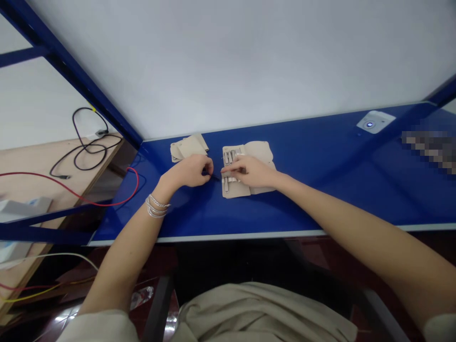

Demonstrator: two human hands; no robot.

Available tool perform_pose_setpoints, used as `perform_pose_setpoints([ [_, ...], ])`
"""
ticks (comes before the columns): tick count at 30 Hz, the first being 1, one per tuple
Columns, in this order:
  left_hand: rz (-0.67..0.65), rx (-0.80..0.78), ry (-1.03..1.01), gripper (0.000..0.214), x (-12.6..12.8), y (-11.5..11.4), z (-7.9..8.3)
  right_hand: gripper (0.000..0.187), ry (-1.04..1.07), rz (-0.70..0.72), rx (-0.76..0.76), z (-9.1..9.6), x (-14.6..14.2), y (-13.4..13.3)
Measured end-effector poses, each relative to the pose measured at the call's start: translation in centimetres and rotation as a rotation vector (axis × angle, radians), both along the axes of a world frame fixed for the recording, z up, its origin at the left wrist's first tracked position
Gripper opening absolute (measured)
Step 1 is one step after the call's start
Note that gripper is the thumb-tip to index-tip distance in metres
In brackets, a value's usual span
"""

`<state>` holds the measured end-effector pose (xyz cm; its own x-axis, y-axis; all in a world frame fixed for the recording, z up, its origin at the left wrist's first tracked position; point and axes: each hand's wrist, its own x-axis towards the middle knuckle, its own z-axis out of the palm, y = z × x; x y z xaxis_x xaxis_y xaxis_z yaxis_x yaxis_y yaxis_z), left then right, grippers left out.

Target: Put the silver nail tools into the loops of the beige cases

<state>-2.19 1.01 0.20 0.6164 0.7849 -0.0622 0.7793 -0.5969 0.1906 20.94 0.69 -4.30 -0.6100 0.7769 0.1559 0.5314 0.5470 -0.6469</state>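
Blue-topped workbench (292, 204) carries an open beige fabric case (231, 191) and, just beyond it, a folded beige cloth (188, 148); metal tools (228, 156) sit strapped in the case; left hand (188, 172), wearing silver bracelets (156, 207), is clenched on a slim dark implement (215, 177) beside the case; right hand (251, 171) lies over the tools, grip undeterminable.

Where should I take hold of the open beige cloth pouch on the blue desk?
Pinch the plain flap of the open cloth pouch, coming from the right. That side looks soft, flat and free of tools, so it should be easy to lift. The left half carries the metal tools, and your right hand is over them.
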Motion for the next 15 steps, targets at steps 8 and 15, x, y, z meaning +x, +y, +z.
perform_pose_setpoints([
  [8, -0.033, -0.057, -0.07, 0.019, 0.02, -0.28, 0.54, 0.032, 0.02, -0.008, -0.01, 0.5, -0.05, -0.24],
  [15, -0.044, -0.088, -0.32, 0.025, 0.76, -0.68, 0.45, 0.027, 0.133, -0.043, -0.014, 0.5, -0.23, -0.29],
])
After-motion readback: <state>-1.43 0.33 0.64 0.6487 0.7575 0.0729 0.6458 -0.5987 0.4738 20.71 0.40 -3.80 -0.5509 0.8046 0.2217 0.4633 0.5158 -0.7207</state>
